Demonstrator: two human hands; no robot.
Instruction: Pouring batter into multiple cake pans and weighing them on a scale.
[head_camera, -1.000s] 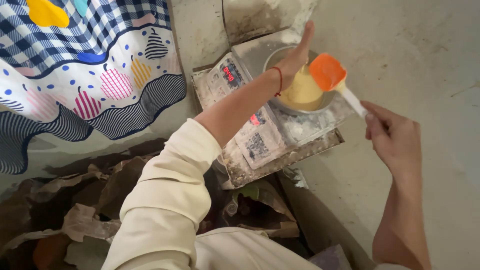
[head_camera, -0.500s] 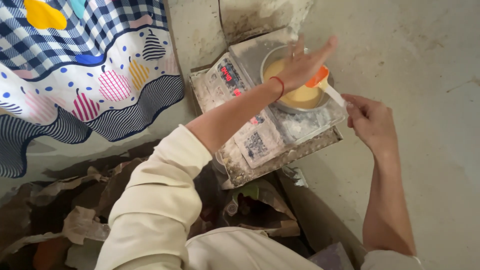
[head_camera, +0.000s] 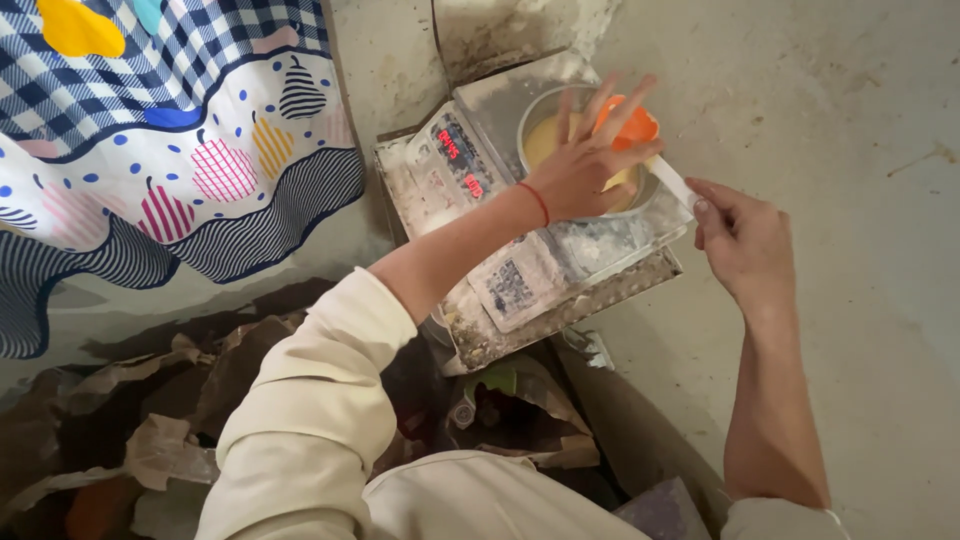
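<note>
- Round metal bowl (head_camera: 533, 112), dull grey at the rim, held a smooth, pale yellow batter.
- Orange spatula (head_camera: 634, 124) looked like soft, matt silicone on a glossy white plastic handle.
- Flat digital scale (head_camera: 520, 250) showed a brushed steel top, dusted rough with white flour.
- Checked and dotted cloth (head_camera: 170, 140) seemed woven cotton, matt.
- Crumpled brown paper bags (head_camera: 150, 440) looked coarse and creased.
- Grey concrete surface (head_camera: 850, 150) was rough, scuffed, powdery.

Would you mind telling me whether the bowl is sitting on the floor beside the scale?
No, the bowl rests on top of the scale, with the left hand spread over it.
</note>
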